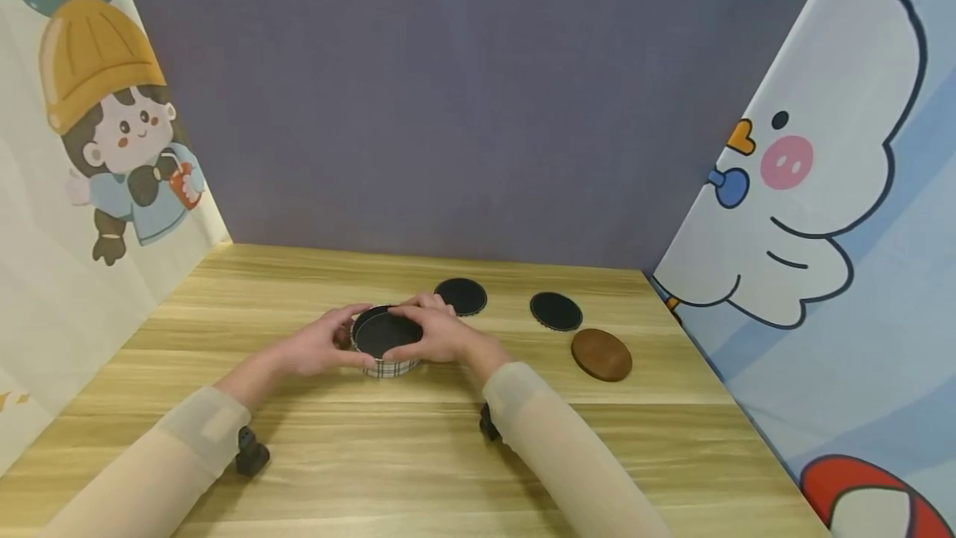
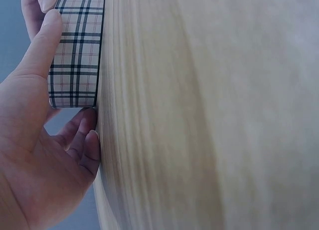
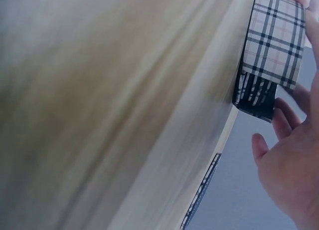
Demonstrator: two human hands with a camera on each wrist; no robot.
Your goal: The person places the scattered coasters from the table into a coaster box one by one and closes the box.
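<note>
A round, shallow box (image 1: 384, 335) with a black inside and a black-and-white plaid wall sits between the two hands on the wooden table. My left hand (image 1: 323, 344) grips its left side, with the thumb (image 2: 45, 43) along the near plaid wall. From the right, my right hand (image 1: 441, 332) holds the rim, thumb at the near edge and fingers over the far edge. The plaid wall (image 3: 276, 38) fills the upper corner of the right wrist view. Beyond the right hand's fingers lies a round black piece (image 1: 461, 296) with a patterned edge.
Another round black piece (image 1: 556, 311) lies farther right on the wooden table (image 1: 358, 455). In front of it to the right is a round brown disc (image 1: 601, 354). A grey panel (image 1: 448, 106) stands behind the table, with printed cartoon sheets (image 1: 836, 214) at the sides.
</note>
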